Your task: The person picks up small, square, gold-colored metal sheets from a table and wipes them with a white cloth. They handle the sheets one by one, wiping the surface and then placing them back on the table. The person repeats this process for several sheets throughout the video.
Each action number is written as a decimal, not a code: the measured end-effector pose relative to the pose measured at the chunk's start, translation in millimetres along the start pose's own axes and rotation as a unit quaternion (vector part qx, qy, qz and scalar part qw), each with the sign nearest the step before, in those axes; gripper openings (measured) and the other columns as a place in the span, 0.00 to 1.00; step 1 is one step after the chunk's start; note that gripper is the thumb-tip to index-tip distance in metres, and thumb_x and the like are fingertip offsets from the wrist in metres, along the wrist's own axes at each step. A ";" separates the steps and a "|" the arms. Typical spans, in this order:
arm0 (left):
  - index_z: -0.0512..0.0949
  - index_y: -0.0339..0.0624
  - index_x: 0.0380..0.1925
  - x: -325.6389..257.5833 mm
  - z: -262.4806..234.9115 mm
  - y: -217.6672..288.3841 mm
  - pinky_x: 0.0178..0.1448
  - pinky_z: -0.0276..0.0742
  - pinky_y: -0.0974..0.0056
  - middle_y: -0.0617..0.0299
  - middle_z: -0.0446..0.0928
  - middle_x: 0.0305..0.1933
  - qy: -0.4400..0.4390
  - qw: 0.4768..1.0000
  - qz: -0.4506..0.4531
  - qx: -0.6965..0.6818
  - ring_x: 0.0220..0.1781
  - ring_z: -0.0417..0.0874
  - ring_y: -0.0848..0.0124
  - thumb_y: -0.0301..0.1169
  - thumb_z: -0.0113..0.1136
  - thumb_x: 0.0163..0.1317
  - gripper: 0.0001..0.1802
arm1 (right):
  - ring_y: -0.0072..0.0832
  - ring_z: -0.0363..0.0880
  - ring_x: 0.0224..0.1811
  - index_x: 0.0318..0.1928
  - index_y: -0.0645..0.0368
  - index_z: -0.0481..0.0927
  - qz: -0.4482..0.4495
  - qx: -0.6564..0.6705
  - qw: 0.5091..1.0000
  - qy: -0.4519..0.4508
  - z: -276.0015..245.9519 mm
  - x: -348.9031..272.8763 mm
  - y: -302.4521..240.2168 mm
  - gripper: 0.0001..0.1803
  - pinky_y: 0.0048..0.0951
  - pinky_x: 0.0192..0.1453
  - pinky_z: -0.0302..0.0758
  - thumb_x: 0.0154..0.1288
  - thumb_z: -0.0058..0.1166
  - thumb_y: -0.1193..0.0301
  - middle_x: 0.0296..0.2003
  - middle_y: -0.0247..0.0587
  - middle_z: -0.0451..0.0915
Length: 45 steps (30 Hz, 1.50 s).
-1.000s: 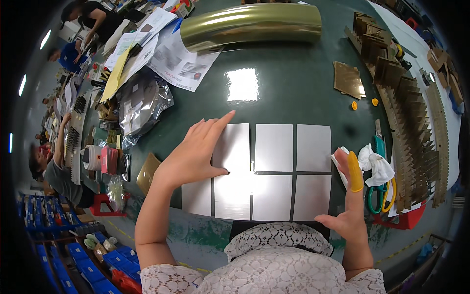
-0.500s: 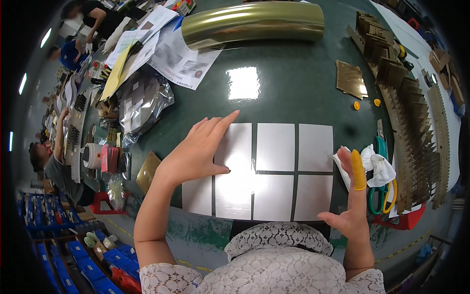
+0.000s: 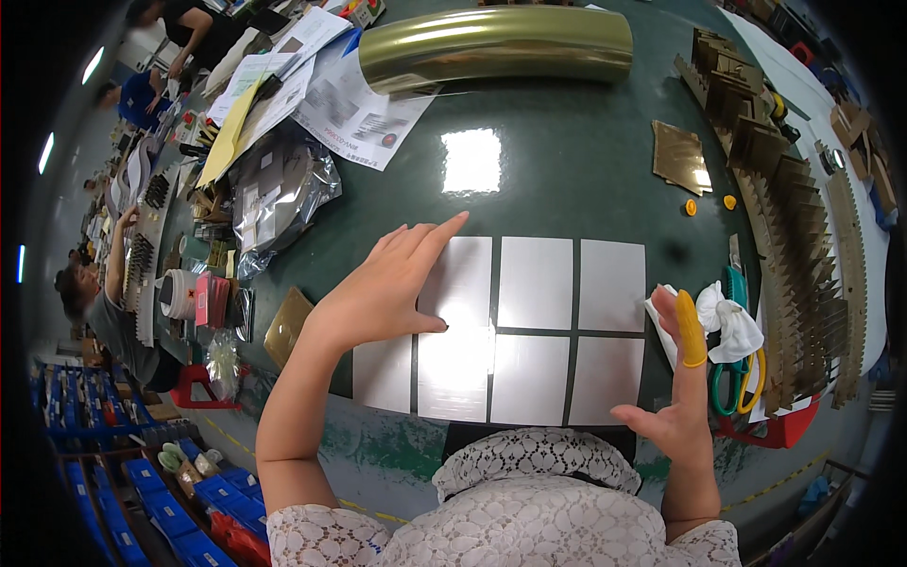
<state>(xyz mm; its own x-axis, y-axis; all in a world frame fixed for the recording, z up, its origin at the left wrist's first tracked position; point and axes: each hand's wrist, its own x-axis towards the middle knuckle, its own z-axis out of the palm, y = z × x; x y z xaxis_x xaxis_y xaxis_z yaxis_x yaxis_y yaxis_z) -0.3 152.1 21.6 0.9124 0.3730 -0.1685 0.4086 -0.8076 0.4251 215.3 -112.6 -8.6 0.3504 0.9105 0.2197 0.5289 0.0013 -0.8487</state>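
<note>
Silver sheets, six of them, lie in a two-by-three grid on the dark green counter, near its front edge, with narrow dark gaps between them. The left hand lies flat on the left column, fingers stretched out and pressing down, gripping nothing; the thumb tip touches the seam between upper and lower sheet. The right hand stands open and upright just beside the right column, holding nothing, with a yellow cot on the forefinger. The likeliest slip, as I judge it, is a sheet sliding under the flat palm: the counter is glossy, and a sideways push would close or skew the gaps and knock the neighbours out of line. Bare skin on a shiny face could also leave prints. The lower row sits close to the counter's front edge, so a nudge toward the body might tip a sheet off. Right of the grid lie a white rag and green scissors, near enough that a sweeping right hand could drag them onto the sheets and scratch them.
</note>
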 end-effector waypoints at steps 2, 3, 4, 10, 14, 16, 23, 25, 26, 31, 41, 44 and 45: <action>0.52 0.47 0.71 0.1 -0.9 0.7 0.69 0.60 0.54 0.50 0.68 0.57 -0.005 1.000 -0.004 -0.005 0.61 0.67 0.50 0.28 0.76 0.35 0.60 | 0.45 0.60 0.70 0.71 0.65 0.51 -0.005 -0.013 1.000 -0.010 -1.9 0.6 -0.1 0.60 0.43 0.73 0.53 0.43 0.71 0.53 0.67 0.56 0.61; 0.52 0.47 0.71 0.2 -0.9 0.6 0.69 0.60 0.54 0.50 0.68 0.57 -0.005 1.000 -0.004 -0.004 0.62 0.67 0.50 0.28 0.76 0.36 0.60 | 0.45 0.60 0.70 0.71 0.65 0.51 -0.007 -0.020 1.000 -0.014 -2.6 0.6 -0.3 0.60 0.42 0.73 0.53 0.43 0.72 0.54 0.67 0.56 0.61; 0.52 0.47 0.71 0.0 -0.7 0.4 0.69 0.60 0.54 0.50 0.68 0.57 -0.005 1.000 -0.004 -0.004 0.62 0.67 0.50 0.29 0.76 0.36 0.60 | 0.45 0.59 0.70 0.71 0.64 0.53 -0.005 -0.008 1.000 -0.010 -2.2 0.5 -1.5 0.59 0.42 0.73 0.52 0.43 0.72 0.57 0.67 0.54 0.61; 0.51 0.47 0.71 -4.5 0.1 -0.2 0.69 0.60 0.54 0.49 0.67 0.58 -0.002 1.000 -0.004 -0.008 0.62 0.67 0.50 0.29 0.76 0.36 0.60 | 0.43 0.58 0.69 0.69 0.63 0.57 0.011 0.007 1.000 -0.013 -0.1 -1.0 -7.8 0.55 0.41 0.73 0.52 0.41 0.74 0.63 0.67 0.50 0.61; 0.51 0.45 0.71 -5.1 0.6 -2.8 0.69 0.59 0.54 0.48 0.66 0.59 -0.007 1.000 0.002 -0.008 0.63 0.66 0.50 0.29 0.76 0.37 0.60 | 0.43 0.58 0.69 0.69 0.63 0.57 0.023 0.009 0.999 -0.022 0.5 -3.1 -10.7 0.54 0.39 0.73 0.52 0.42 0.74 0.65 0.65 0.51 0.61; 0.51 0.42 0.71 0.1 0.0 -3.4 0.71 0.57 0.53 0.48 0.66 0.58 -0.008 1.000 0.015 -0.012 0.62 0.67 0.50 0.30 0.76 0.38 0.59 | 0.43 0.58 0.68 0.69 0.63 0.57 0.021 0.006 0.999 -0.024 -2.7 -3.6 -9.4 0.53 0.39 0.72 0.52 0.44 0.73 0.65 0.65 0.51 0.60; 0.52 0.38 0.70 -2.7 -4.1 0.6 0.71 0.56 0.54 0.46 0.63 0.64 -0.018 1.000 0.008 -0.010 0.66 0.63 0.50 0.32 0.77 0.37 0.59 | 0.38 0.60 0.67 0.69 0.61 0.58 0.031 0.020 0.999 -0.007 -31.7 9.1 -28.3 0.45 0.35 0.71 0.54 0.55 0.68 0.68 0.64 0.47 0.63; 0.53 0.38 0.70 -1.2 -4.3 -1.0 0.71 0.56 0.54 0.46 0.62 0.65 -0.005 1.000 0.030 0.004 0.67 0.63 0.50 0.33 0.78 0.36 0.59 | 0.33 0.63 0.66 0.69 0.58 0.58 0.031 -0.003 0.999 0.022 -54.0 18.9 -28.7 0.43 0.33 0.69 0.58 0.56 0.67 0.68 0.63 0.44 0.65; 0.53 0.38 0.70 -1.1 -5.6 -1.3 0.71 0.56 0.54 0.46 0.62 0.65 0.002 0.999 0.036 0.010 0.67 0.62 0.50 0.33 0.78 0.36 0.60 | 0.31 0.64 0.64 0.69 0.58 0.59 0.025 -0.017 0.998 0.051 -67.4 26.9 -32.0 0.42 0.32 0.67 0.60 0.56 0.67 0.68 0.61 0.44 0.67; 0.57 0.37 0.68 -17.6 -6.4 1.5 0.69 0.60 0.53 0.46 0.62 0.66 0.089 0.996 0.012 -0.005 0.67 0.64 0.49 0.35 0.76 0.43 0.52 | 0.29 0.71 0.59 0.65 0.60 0.64 0.027 -0.114 0.974 0.194 -146.1 79.4 -13.6 0.35 0.31 0.64 0.66 0.60 0.64 0.64 0.56 0.43 0.73; 0.64 0.35 0.64 -73.6 2.9 17.6 0.67 0.63 0.57 0.47 0.66 0.64 0.185 0.979 -0.029 -0.087 0.65 0.68 0.52 0.21 0.69 0.45 0.42 | 0.43 0.76 0.46 0.42 0.63 0.76 -0.123 -0.391 0.911 -0.041 -102.4 150.3 62.3 0.15 0.38 0.53 0.73 0.56 0.62 0.71 0.42 0.48 0.76; 0.65 0.34 0.63 -78.3 5.8 21.5 0.66 0.64 0.58 0.48 0.69 0.62 0.196 0.972 -0.036 -0.126 0.63 0.70 0.53 0.20 0.67 0.45 0.40 | 0.47 0.75 0.46 0.40 0.63 0.75 -0.135 -0.447 0.881 -0.079 -94.4 167.4 81.4 0.14 0.41 0.52 0.73 0.54 0.61 0.73 0.41 0.49 0.76; 0.66 0.34 0.62 -79.9 9.7 19.8 0.66 0.64 0.58 0.48 0.69 0.62 0.200 0.969 -0.040 -0.143 0.63 0.70 0.53 0.20 0.67 0.45 0.39 | 0.47 0.76 0.47 0.40 0.64 0.75 -0.106 -0.457 0.878 -0.101 -94.9 176.0 82.5 0.14 0.41 0.52 0.73 0.54 0.60 0.74 0.41 0.49 0.77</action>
<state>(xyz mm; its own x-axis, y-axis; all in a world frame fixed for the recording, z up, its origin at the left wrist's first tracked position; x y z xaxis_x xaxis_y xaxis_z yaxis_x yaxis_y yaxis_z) -64.9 101.8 34.9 0.7736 0.6217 0.1227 0.4017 -0.6309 0.6639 394.0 8.5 5.7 0.0734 0.9848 0.1575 0.9969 -0.0680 -0.0394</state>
